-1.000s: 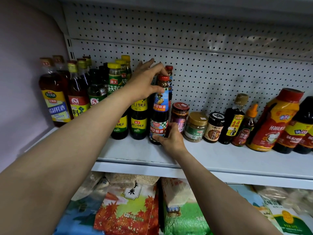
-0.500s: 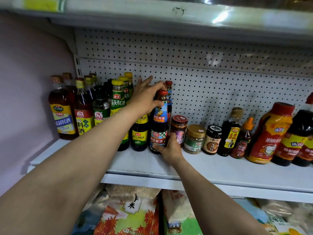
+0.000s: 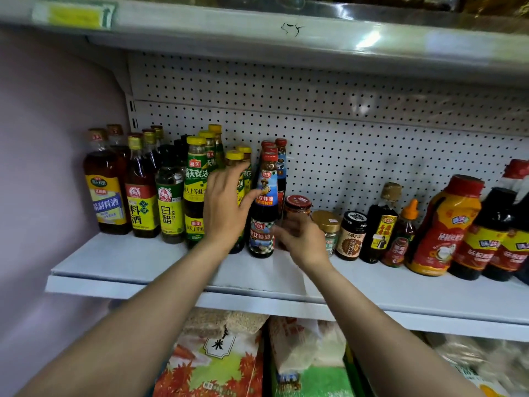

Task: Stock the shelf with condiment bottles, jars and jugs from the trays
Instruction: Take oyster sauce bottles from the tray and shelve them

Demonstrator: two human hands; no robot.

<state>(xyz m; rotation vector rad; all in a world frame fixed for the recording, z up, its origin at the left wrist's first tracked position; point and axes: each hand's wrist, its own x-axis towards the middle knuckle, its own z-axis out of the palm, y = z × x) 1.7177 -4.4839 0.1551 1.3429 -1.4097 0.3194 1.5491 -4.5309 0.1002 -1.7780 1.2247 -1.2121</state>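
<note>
A dark oyster-sauce bottle [image 3: 264, 196] with a red cap and blue label stands upright on the white shelf [image 3: 372, 285], in front of others like it. My left hand [image 3: 226, 207] is open beside it with fingers spread. Its thumb lies against the bottle's label, and its palm covers the yellow-capped bottles [image 3: 196, 179] to the left. My right hand [image 3: 303, 242] is blurred, low on the shelf just right of the bottle's base. It is in front of a red-lidded jar [image 3: 297, 203], its fingers loose and holding nothing.
Cooking-wine and vinegar bottles [image 3: 106, 190] fill the shelf's left end by the wall. Small jars [image 3: 350, 236] and large sauce bottles [image 3: 446, 224] line the right. An upper shelf [image 3: 286, 32] hangs close overhead. Rice bags [image 3: 217, 359] sit below.
My left hand let go of the bottle's neck and dropped lower with fingers spread. My right hand left the bottle's base and shifted right, in front of the jar. The view tilted up.
</note>
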